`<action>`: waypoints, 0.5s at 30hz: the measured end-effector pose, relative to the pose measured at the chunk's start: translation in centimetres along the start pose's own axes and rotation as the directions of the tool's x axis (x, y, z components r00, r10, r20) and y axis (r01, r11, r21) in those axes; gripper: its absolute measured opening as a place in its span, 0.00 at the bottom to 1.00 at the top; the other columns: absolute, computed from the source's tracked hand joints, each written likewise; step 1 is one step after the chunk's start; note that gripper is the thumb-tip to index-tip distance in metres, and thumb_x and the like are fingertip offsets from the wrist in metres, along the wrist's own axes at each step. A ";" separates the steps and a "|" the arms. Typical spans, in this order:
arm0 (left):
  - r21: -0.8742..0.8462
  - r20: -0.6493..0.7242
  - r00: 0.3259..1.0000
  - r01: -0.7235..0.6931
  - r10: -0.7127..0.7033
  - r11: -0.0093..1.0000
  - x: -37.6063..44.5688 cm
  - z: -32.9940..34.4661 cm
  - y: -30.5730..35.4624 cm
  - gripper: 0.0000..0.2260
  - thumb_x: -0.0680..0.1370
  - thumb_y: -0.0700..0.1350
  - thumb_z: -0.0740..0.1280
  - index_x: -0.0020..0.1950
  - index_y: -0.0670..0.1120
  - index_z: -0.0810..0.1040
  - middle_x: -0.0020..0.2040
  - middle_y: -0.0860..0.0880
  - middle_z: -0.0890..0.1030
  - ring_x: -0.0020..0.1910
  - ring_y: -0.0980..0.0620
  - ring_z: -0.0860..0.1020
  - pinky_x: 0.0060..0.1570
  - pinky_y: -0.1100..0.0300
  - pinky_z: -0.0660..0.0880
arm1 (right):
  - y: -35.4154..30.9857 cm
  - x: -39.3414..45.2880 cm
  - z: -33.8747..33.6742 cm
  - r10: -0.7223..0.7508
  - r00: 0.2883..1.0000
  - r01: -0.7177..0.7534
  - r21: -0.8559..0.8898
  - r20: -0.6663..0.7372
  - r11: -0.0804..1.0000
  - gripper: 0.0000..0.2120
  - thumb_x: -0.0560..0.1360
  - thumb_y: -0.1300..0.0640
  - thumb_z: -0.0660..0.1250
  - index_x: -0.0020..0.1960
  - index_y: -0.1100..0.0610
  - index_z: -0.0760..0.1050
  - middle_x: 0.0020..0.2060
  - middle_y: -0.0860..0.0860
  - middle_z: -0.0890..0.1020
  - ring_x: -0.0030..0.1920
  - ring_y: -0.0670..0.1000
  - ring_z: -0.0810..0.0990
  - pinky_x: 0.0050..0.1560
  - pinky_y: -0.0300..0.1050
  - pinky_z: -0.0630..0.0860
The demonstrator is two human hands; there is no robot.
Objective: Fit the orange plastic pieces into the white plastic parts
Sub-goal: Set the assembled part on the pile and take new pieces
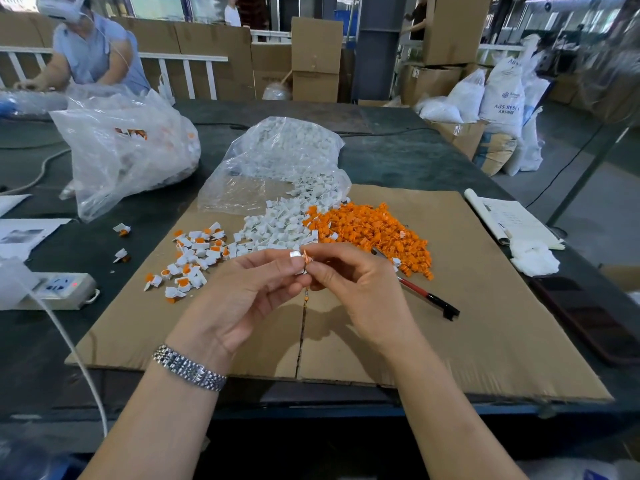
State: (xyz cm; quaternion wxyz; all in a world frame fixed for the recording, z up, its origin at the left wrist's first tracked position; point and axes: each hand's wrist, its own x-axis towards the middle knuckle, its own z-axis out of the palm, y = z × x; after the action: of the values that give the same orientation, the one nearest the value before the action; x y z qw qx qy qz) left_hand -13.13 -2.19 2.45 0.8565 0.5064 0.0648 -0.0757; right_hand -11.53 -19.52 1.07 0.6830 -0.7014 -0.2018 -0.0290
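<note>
Above the cardboard sheet [450, 323], my left hand [242, 292] pinches a white plastic part [296, 257] at its fingertips. My right hand [349, 278] pinches a small orange piece [307, 258] pressed against that white part. Behind my hands lies a heap of loose orange pieces [374, 230], and to its left a heap of white parts [277, 226] spills from a clear bag [277, 157]. A scatter of joined white-and-orange pieces [194, 258] lies at the left of the cardboard.
A red and black pen [426, 296] lies right of my hands. A power strip [59, 289] and white cable [69, 348] sit at left, with a large filled plastic bag [121, 147] behind. Papers [509, 220] and a white wad [533, 258] lie at right. Another person [90, 53] works at the far left.
</note>
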 end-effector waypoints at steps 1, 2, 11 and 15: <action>0.003 -0.003 1.000 -0.006 0.006 1.000 0.0 0.0 0.0 0.08 0.64 0.37 0.78 0.42 0.41 0.88 0.41 0.41 0.86 0.36 0.50 0.85 0.34 0.64 0.81 | 0.0 0.0 0.1 0.003 1.000 -0.003 0.012 0.007 1.000 0.11 0.77 0.63 0.71 0.59 0.57 0.83 0.51 0.54 0.85 0.50 0.50 0.85 0.53 0.41 0.80; 0.008 -0.006 1.000 -0.014 0.014 1.000 0.0 0.0 0.0 0.07 0.63 0.37 0.78 0.41 0.41 0.88 0.40 0.41 0.86 0.35 0.50 0.85 0.34 0.64 0.81 | 0.0 -0.1 0.1 0.010 1.000 -0.010 0.020 0.025 1.000 0.11 0.78 0.63 0.71 0.59 0.55 0.82 0.50 0.52 0.85 0.51 0.50 0.85 0.53 0.42 0.80; 0.010 -0.064 0.997 -0.048 0.048 0.999 0.3 -0.7 -0.1 0.08 0.62 0.38 0.80 0.39 0.43 0.87 0.39 0.43 0.85 0.35 0.50 0.84 0.34 0.64 0.81 | 1.7 0.2 -5.2 0.274 0.898 -0.412 -0.879 -0.346 0.241 0.28 0.77 0.39 0.67 0.69 0.55 0.67 0.65 0.55 0.72 0.66 0.57 0.71 0.64 0.57 0.69; 0.006 -0.068 0.997 -0.047 0.047 0.999 0.5 -0.7 -0.6 0.09 0.61 0.39 0.81 0.39 0.44 0.88 0.40 0.42 0.85 0.36 0.50 0.84 0.34 0.64 0.81 | 2.4 0.6 -6.3 0.423 0.832 -0.428 -0.901 -0.359 0.077 0.28 0.77 0.39 0.65 0.66 0.59 0.70 0.62 0.58 0.74 0.64 0.60 0.72 0.61 0.60 0.69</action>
State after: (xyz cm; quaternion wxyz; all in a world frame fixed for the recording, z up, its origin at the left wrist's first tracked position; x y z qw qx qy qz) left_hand -12.81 -1.84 1.52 0.8543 0.5119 0.0822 -0.0384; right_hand -8.73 -25.49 -0.62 0.0791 -0.9928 0.0743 0.0514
